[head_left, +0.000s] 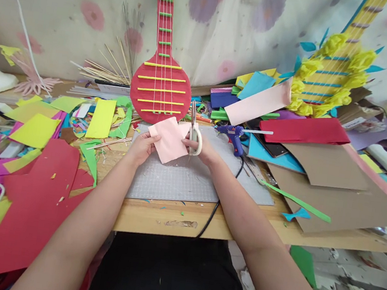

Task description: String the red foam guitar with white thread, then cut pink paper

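Over the grey cutting mat [180,186], a pale pink piece of crepe paper [170,142] is held up between both hands. My left hand [143,146] pinches its left edge between thumb and fingers. At its right side, my right hand [202,147] has hold of white-handled scissors [197,140], blades pointing up and away, and its fingertips also touch the paper's edge. Part of the paper lies behind the scissors. Just beyond stands a red paper-covered lute shape [161,85] with yellow bars and white strings.
A blue glue gun [235,136] lies right of the mat, its black cord [213,215] running off the front edge. Brown cardboard [347,205] and a red paper roll [303,130] lie farther right. Red paper [42,196] and yellow scraps [35,130] cover the left. A yellow flowered instrument [327,75] stands behind.
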Tool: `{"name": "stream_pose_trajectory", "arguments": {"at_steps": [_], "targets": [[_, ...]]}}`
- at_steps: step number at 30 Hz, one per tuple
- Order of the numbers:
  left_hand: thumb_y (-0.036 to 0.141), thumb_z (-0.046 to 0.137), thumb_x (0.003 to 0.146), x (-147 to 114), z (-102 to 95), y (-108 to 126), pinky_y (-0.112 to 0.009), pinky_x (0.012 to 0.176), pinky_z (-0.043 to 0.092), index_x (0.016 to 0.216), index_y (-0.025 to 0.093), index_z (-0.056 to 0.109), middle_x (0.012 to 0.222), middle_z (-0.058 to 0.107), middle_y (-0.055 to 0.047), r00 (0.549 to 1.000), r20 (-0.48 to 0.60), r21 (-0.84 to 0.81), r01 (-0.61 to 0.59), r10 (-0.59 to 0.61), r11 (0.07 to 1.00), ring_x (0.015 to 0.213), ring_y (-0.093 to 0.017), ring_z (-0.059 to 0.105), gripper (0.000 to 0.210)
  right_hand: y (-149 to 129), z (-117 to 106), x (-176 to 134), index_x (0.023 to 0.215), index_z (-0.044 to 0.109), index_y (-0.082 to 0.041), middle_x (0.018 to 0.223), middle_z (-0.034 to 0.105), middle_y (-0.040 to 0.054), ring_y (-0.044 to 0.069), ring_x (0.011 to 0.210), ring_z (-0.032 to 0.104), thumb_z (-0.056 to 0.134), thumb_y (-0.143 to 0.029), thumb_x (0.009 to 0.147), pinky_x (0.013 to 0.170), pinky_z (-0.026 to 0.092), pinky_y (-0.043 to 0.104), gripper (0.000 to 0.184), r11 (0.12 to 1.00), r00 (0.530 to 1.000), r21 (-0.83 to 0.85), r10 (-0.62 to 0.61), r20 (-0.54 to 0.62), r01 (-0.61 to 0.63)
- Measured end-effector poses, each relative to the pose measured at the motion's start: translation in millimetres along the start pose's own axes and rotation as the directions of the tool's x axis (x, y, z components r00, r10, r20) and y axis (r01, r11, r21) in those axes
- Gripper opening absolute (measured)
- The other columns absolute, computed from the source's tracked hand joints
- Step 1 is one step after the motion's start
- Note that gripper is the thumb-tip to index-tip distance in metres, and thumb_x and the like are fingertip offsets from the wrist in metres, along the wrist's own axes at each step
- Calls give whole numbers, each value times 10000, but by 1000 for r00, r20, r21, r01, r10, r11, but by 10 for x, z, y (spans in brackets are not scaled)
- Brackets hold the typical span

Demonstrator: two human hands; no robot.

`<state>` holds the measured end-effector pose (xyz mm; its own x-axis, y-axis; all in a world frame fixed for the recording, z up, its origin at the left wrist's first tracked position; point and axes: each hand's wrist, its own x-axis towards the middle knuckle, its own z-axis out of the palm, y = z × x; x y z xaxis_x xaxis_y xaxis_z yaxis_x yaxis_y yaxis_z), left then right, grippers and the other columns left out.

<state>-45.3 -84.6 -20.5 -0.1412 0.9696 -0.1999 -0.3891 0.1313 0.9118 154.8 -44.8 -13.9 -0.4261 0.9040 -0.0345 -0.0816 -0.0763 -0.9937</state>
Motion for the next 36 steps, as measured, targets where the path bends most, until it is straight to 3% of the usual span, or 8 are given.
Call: {"name": "stream_pose_trajectory", "arguments": {"at_steps": [6, 12, 17, 21, 25, 29, 32, 36], "targets": [[284, 709, 676, -130, 74, 164, -414, 929, 489, 670, 201, 598, 755, 682, -15, 961, 254, -231, -47, 106, 972, 1077, -254, 615, 139, -17, 21, -3, 742, 525, -180, 751, 676, 49, 159, 719, 650, 766, -489, 600, 603, 471, 247, 417, 947, 979, 292, 80, 189, -134], [476, 649, 700, -132, 181, 282, -423, 891, 486, 529, 191, 490, 846, 625, -63, 930, 367, -123, 25, 22, 992, 1098, -279, 572, 368, 53, 230, -36, 778, 559, -186, 765, 656, 30, 152, 731, 636, 782, -470, 589, 640, 509, 260, 408, 947, 920, 259, 81, 383, -191], [557, 706, 592, 1, 180, 278, -386, 754, 514, 513, 196, 446, 826, 580, -68, 884, 466, -32, 43, -23, 999, 985, -281, 586, 453, -8, 277, -80, 839, 536, -207, 798, 616, 7, 149, 765, 606, 777, -382, 581, 674, 505, 264, 394, 954, 909, 258, 36, 415, -155], [586, 653, 655, 137, 130, 233, -392, 741, 510, 531, 190, 448, 804, 593, -76, 836, 547, -28, 83, -55, 996, 915, -281, 601, 463, -42, 260, -94, 867, 528, -217, 782, 577, -21, 127, 737, 568, 796, -284, 520, 637, 481, 226, 443, 939, 914, 314, 0, 406, -139], [448, 551, 799, 206, 125, 255, -403, 851, 499, 624, 169, 565, 812, 652, -89, 825, 559, -49, 129, -80, 990, 948, -283, 618, 330, -29, 260, -77, 854, 517, -202, 767, 555, -28, 123, 719, 548, 811, -245, 466, 640, 467, 234, 488, 945, 937, 316, -36, 348, -81], [241, 449, 867, 175, 181, 256, -403, 983, 445, 1000, 162, 654, 969, 709, -79, 912, 410, -192, 105, -17, 976, 1020, -240, 631, 257, -13, 248, -44, 801, 490, -180, 725, 530, -29, 105, 636, 503, 799, -326, 487, 574, 407, 243, 465, 982, 987, 189, -38, 154, 8], [371, 363, 914, 109, 190, 188, -454, 1012, 425, 1061, 148, 635, 1024, 712, -102, 973, 227, -319, 122, -49, 940, 1114, -264, 601, 382, 19, 215, 5, 801, 444, -193, 713, 509, -49, 95, 626, 480, 786, -355, 480, 591, 397, 252, 496, 993, 987, 34, -111, -117, 116], [605, 318, 884, -15, 187, 85, -458, 1012, 429, 1117, 113, 615, 1122, 683, -153, 980, 193, -399, 116, -41, 909, 1194, -288, 552, 620, 109, 153, 92, 811, 400, -213, 738, 526, -42, 114, 665, 505, 734, -367, 528, 648, 431, 287, 464, 980, 934, -138, -178, -310, 141]]}}
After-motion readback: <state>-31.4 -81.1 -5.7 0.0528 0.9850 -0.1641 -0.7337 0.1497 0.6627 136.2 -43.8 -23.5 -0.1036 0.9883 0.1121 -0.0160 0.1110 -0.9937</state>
